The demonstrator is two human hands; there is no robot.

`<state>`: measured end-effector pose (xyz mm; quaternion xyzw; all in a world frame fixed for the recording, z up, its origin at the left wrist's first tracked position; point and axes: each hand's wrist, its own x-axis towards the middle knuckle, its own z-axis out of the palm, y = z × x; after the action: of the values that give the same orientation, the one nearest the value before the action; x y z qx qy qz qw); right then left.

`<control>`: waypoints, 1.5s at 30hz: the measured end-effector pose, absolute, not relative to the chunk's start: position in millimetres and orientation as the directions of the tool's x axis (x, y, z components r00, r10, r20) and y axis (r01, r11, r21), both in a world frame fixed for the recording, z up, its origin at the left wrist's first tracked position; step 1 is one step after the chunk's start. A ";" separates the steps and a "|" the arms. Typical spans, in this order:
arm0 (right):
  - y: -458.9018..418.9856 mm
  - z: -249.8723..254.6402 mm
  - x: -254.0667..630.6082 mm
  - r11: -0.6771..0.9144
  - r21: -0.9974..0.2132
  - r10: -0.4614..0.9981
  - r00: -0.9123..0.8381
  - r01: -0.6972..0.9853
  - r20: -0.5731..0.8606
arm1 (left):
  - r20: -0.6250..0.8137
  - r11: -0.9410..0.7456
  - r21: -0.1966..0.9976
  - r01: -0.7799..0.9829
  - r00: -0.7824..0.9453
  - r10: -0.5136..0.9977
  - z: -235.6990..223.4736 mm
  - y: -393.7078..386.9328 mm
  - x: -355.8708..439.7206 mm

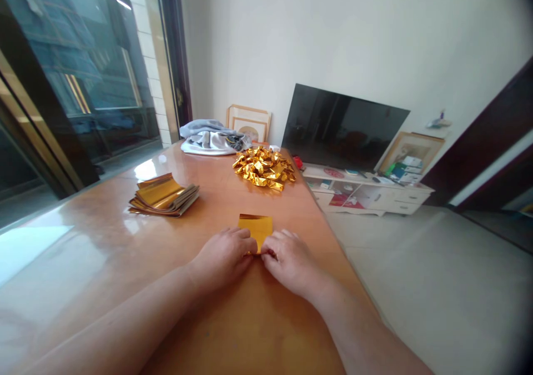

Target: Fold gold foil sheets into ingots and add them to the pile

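A square of gold foil paper [256, 230] lies on the orange wooden table [200, 219] directly ahead of me, with its near edge under my fingers. My left hand [222, 257] and my right hand [289, 261] meet at that edge, both gripping the foil. The hands hide its lower part. Farther left is a loose stack of gold foil sheets [164, 196], out of reach of my fingers. Behind the square, a heap of crumpled gold foil pieces [264, 168] sits on the glossy tabletop.
A grey and white cloth bundle [213, 139] lies at the table's far end, before a leaning picture frame [249, 124]. A dark television [343, 128] stands beyond the table's right edge on a white cabinet [366, 193]. Glass doors [75, 69] stand left.
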<state>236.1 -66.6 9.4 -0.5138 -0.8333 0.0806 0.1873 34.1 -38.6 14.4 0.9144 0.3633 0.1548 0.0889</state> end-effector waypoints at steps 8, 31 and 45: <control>-54.3 -0.9 245.0 0.419 -0.561 0.903 -0.390 0.714 0.179 | 0.079 -0.526 0.579 0.624 0.598 0.797 8.1 -30.5 21.3; -37.6 -23.9 247.8 0.171 -0.705 0.981 -0.185 0.689 0.058 | 0.000 -0.405 0.640 0.653 0.528 0.849 6.0 -16.1 10.9; -38.0 -20.5 247.2 0.175 -0.697 0.980 -0.194 0.696 0.052 | -0.015 -0.392 0.623 0.677 0.511 0.859 9.3 -14.7 12.7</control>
<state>247.2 -38.0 -20.5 -0.5801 -0.7220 0.2755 0.2576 12.7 -14.7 9.3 0.8194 0.4688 0.1571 0.2901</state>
